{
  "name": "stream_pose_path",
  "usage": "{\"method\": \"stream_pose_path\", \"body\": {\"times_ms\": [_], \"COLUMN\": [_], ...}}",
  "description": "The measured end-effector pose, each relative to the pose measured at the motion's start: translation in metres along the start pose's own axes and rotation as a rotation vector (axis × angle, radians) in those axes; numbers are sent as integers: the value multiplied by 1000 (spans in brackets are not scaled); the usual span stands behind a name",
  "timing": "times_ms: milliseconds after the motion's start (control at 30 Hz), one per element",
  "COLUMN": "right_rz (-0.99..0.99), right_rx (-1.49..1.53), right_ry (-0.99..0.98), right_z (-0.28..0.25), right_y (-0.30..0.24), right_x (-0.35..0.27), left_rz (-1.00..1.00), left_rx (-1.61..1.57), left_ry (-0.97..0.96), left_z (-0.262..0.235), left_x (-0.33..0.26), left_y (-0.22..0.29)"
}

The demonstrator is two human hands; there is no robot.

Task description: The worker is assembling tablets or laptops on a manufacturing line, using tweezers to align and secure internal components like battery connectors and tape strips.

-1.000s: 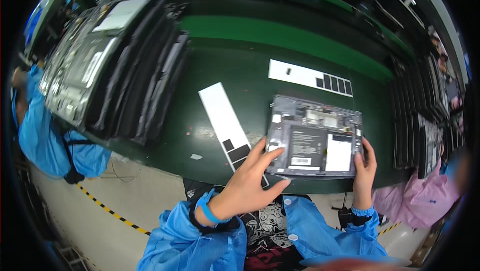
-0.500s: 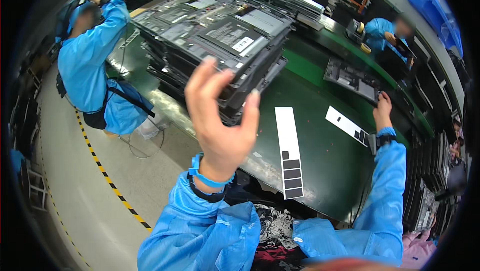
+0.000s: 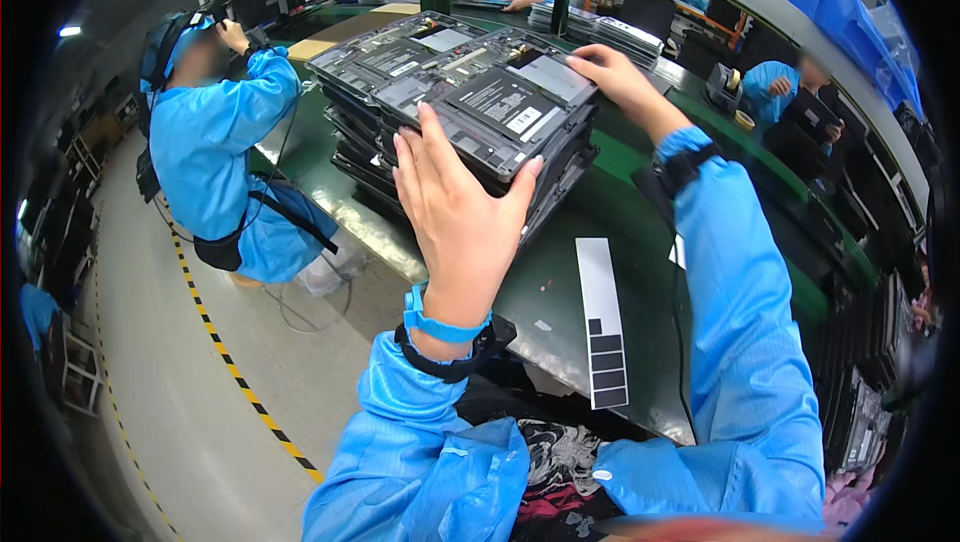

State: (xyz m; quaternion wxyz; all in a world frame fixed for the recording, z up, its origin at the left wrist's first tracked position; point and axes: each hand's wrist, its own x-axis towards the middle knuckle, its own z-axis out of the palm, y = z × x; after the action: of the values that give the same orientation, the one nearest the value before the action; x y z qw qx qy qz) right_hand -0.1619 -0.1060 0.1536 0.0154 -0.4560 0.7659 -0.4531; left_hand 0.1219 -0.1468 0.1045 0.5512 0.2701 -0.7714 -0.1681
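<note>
A tall stack of opened laptop bases (image 3: 370, 167) stands on the green workbench in front of me. The topmost laptop base (image 3: 455, 82) lies face up, showing its black battery, circuit boards and a grey panel. Around its near corner my left hand (image 3: 455, 202) is placed, fingers along the left edge and thumb on the front edge. My right hand (image 3: 630, 92) reaches across to its far right corner, fingertips on the edge. Parts of both grips, including the undersides, are hidden.
A white strip with black squares (image 3: 602, 292) lies on the green bench (image 3: 545, 307). Another white piece (image 3: 678, 252) shows beside my right sleeve. A person in blue (image 3: 225, 132) stands at the left. More flat panels (image 3: 620, 37) are piled behind; a tape roll (image 3: 742, 120) sits to the right.
My right hand has left the laptop base at the right and swung to the stack's far right corner. My left hand has come against the near corner. The view has shifted slightly.
</note>
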Motion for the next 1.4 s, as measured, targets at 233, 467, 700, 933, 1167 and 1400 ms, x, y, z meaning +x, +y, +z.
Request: {"method": "stream_pose_path", "body": {"times_ms": [233,467,700,933,1167,1400], "right_rz": [-113,-245,496,644,636,631], "right_rx": [444,-20,-133,-375,253,475], "right_ry": [336,891,1051,815,578,450], "right_z": [-20,-152,-96,-73,-182,-187], "right_y": [17,-9,17,15,59,146], "right_x": [-12,-221,-454,-512,-436,-374], "left_rz": [108,356,350,610,883,796], "left_rx": [-188,-782,-823,-481,-332,-265], "left_ry": [-4,-309,-951,-1370,-1358,-1451], "left_z": [-6,-6,46,64,96,203], "left_x": [14,-16,-136,-156,-89,-132], "left_y": [8,77,83,51,131,184]}}
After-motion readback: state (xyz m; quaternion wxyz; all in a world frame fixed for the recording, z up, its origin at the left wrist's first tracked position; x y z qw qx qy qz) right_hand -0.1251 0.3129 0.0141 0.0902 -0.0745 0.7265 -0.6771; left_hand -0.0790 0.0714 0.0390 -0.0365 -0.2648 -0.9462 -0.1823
